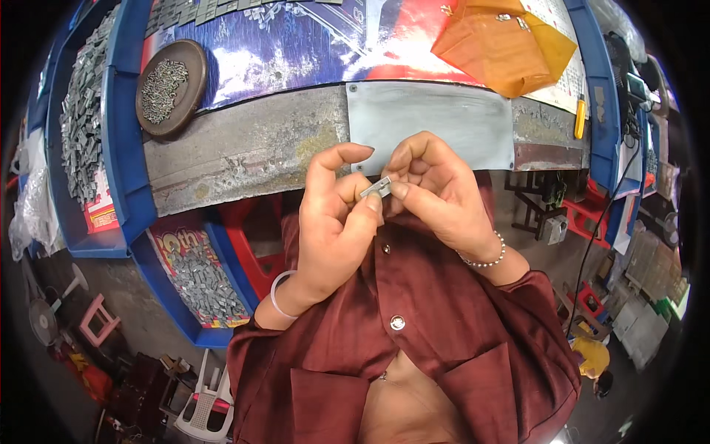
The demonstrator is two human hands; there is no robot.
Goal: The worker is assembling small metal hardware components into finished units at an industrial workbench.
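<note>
Seen from above, a person's two hands meet close to the chest, over a dark red buttoned shirt [414, 325]. Between them is a small flat grey metal piece [376, 187], held in the air just near of the workbench edge.

The left hand [333, 222] pinches the left end of the piece between its thumb and a finger, its forefinger raised and curled above. A pale bangle [277, 296] circles that wrist. The right hand [436, 189] pinches the right end with thumb and fingertips, the other fingers curled in above it. A beaded bracelet [484, 259] sits on the right wrist.

Beyond the hands lies a worn grey metal bench top [244, 152], with a smoother pale grey plate [436, 129] fixed on its right part. On the far left of the bench stands a round brown dish [171, 89] holding small metal parts. Blue trays [118, 148] on the left are heaped with similar grey metal pieces. At the far right lies a crumpled orange plastic bag [503, 44]. Near left, below bench level, another blue tray of grey pieces [200, 277] sits beside a red plastic stool [255, 244].
</note>
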